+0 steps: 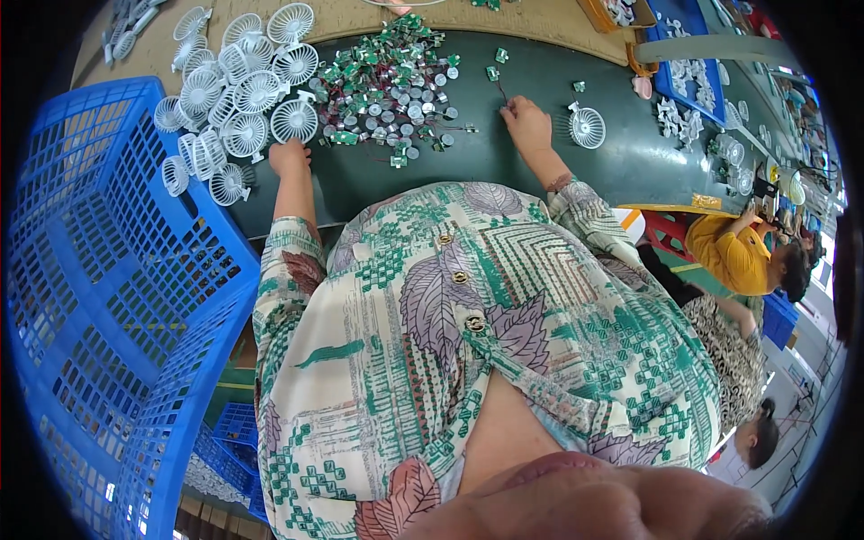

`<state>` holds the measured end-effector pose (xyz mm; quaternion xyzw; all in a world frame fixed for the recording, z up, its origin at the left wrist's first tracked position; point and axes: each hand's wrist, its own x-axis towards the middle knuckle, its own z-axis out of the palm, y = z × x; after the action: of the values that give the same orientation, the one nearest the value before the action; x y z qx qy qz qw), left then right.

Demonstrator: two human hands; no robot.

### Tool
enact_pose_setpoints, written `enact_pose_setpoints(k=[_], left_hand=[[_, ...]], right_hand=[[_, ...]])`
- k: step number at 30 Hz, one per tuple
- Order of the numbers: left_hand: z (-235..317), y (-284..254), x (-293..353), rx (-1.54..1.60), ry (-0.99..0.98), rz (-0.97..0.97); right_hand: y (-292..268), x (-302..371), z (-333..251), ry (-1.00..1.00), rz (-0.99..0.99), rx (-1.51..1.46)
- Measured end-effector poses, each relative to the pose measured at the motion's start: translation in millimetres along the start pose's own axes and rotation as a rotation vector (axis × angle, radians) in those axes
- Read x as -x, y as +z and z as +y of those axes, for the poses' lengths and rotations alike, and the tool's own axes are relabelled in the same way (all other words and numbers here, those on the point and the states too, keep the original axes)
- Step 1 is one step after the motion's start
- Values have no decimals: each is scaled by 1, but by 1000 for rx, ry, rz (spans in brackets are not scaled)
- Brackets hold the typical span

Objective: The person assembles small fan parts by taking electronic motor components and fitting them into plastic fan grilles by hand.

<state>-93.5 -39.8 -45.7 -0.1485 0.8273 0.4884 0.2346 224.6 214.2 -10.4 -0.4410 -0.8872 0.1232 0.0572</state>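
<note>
My left hand (290, 158) is closed at the near rim of a white round fan cage (294, 121), at the right edge of a heap of similar cages (236, 88). Its fingertips are partly hidden. To the right, my right hand (528, 128) pinches the dark red wire of a small green circuit board (492, 73), which lies on the dark green tabletop just beyond the fingers. Between my hands spreads a pile of circuit boards with wires and round silver motors (382, 85). A single fan cage (587, 127) lies right of my right hand.
A large blue plastic crate (135, 270) stands at my left, against the table. At the far right, a blue tray (686, 63) holds white parts, with more white pieces (679, 121) beside it. Other people (733, 252) sit further along the right side.
</note>
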Motion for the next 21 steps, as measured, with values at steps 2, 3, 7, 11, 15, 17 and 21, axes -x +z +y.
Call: enact_pose_setpoints(k=[2, 3, 7, 11, 15, 17, 21], left_hand=[[0, -5, -1, 36, -69, -8], [-3, -9, 1, 66, -46, -41], [-29, -32, 10, 121, 45, -123], [-26, -41, 59, 183, -9, -194], [-14, -32, 84, 295, -102, -428], [-4, -29, 97, 486, -138, -551], [20, -20, 122, 430, -97, -773]], right_hand=[[3, -6, 12, 118, -17, -343], [1, -8, 18, 149, 73, -384], [21, -20, 67, 463, -58, -754], [11, -13, 60, 242, 124, -359], [14, -11, 52, 135, 110, -92], [9, -23, 53, 229, -10, -144], [-6, -37, 33, 448, -158, -778]])
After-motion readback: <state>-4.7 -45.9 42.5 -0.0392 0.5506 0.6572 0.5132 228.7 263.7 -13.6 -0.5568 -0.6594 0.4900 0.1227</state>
